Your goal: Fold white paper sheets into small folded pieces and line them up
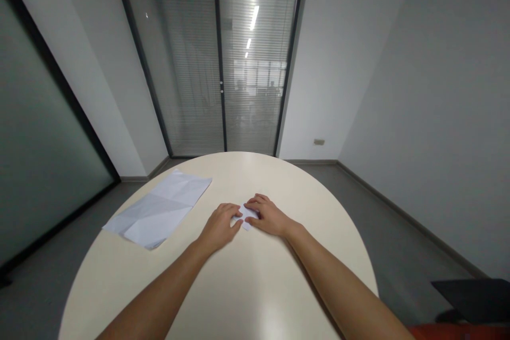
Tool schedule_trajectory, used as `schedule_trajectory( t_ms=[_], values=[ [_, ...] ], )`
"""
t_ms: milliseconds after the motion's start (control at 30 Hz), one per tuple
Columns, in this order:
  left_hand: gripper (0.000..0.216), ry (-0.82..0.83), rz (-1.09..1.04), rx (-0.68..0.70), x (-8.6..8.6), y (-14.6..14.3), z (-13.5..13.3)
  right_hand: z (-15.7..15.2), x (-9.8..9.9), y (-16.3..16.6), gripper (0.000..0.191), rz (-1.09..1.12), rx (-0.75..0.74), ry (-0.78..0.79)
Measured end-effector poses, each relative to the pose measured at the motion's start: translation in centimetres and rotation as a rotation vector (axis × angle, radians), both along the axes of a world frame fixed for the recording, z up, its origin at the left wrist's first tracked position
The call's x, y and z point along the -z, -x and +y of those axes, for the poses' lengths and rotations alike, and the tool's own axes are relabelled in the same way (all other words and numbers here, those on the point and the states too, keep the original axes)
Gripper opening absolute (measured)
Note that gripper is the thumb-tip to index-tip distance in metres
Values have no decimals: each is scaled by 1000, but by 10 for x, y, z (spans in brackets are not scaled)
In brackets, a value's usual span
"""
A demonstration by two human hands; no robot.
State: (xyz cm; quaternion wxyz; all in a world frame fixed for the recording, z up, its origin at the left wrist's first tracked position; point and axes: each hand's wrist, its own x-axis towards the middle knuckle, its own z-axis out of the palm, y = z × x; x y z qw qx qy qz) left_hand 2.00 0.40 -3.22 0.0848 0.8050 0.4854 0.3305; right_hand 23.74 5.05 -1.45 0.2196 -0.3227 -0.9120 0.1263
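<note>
Obs., head view, one moment.

1. Table (pixel 247 287): round, cream top, glossy. Serves as ref. for all positions below.

2. Folded paper (pixel 247 215): small, white, lying flat on the table slightly past centre, toward the far edge. Mostly covered by the hands; only a narrow strip shows betw. them. Shape of the fold can't be made out.

3. Left hand (pixel 221 224): palm down on the table, just left of centre. Fingers stretched forward, tips on the paper's left part. Spread flat, nothing clasped; it presses rather than grasps. Forearm runs back to the table's near-left edge.

4. Right hand (pixel 269 215): palm down, just right of centre, fingers angled inward over the paper's right part, touching it. Also flat and unclenched, no hold closed around anything. Whether any fingertip nips an edge: can't tell at this res. Forearm runs back to the table's near-right edge.

5. Loose sheets (pixel 159 210): larger white paper, creased, lying flat at the table's left edge, well apart from both hands.

6. Glass doors (pixel 219 64): dark frames, blinds behind, beyond the table's far edge.

7. Wall socket (pixel 319 142): low on the wall, beyond the far-right of the table.

8. Dark flat object (pixel 474 297): off the table's near-right side; ID unclear.
</note>
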Motion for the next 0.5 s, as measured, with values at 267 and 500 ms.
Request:
schedule_trajectory(
  t_ms=[267, 500],
  values=[
    [13, -2, 28, -33, -5, -3, -3, 2, 11, 15, 35, 66, 146, -8],
    [22, -4, 98, -79, -12, -12, -11, 2, 9, 19, 31, 89, 189, -16]
  ],
)
